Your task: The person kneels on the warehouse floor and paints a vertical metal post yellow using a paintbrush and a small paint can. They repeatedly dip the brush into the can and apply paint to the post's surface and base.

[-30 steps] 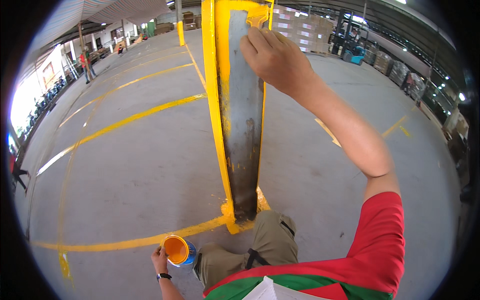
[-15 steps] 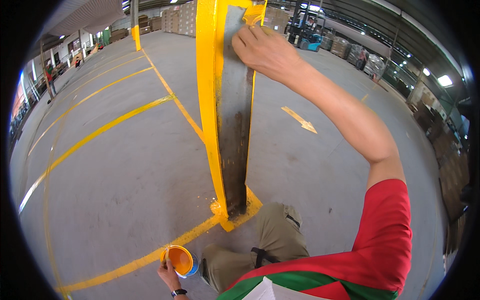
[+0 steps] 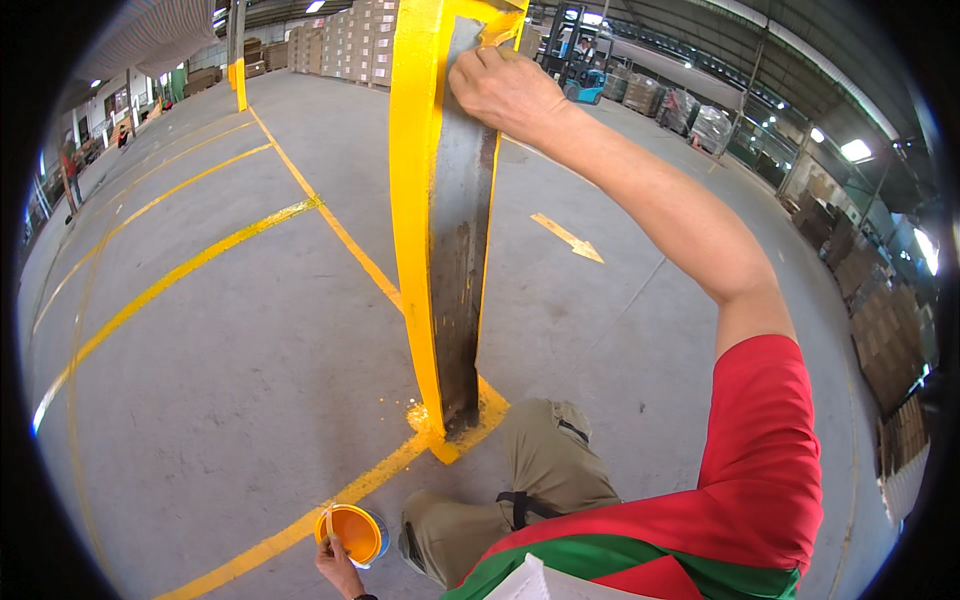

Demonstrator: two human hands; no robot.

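A steel column [image 3: 410, 160] rises in front of me, its side flange and top painted yellow. Its recessed face [image 3: 462, 210] is bare grey and dark, with paint only near the top. Up there my right hand [image 3: 508, 92] is closed on a paintbrush [image 3: 496, 34], whose yellow-coated bristles touch the recess; fingers hide most of the handle. Low on the left, my left hand [image 3: 338, 570] grips the near rim of a small blue paint bucket [image 3: 368, 536] with yellow-orange paint inside. A thin pale strip [image 3: 329, 520] stands at the rim by its fingers.
Yellow lines [image 3: 200, 262] and an arrow [image 3: 566, 238] mark the grey floor. Paint spatters [image 3: 418, 412] lie at the column's base, close to my bent knees [image 3: 545, 450]. Farther off are a blue forklift [image 3: 585, 85], stacked cartons [image 3: 350, 42] and wrapped pallets [image 3: 710, 128].
The view has turned slightly to the right, so the background sits farther left. My right hand stays at the upper recess with the brush; my left hand still grips the bucket.
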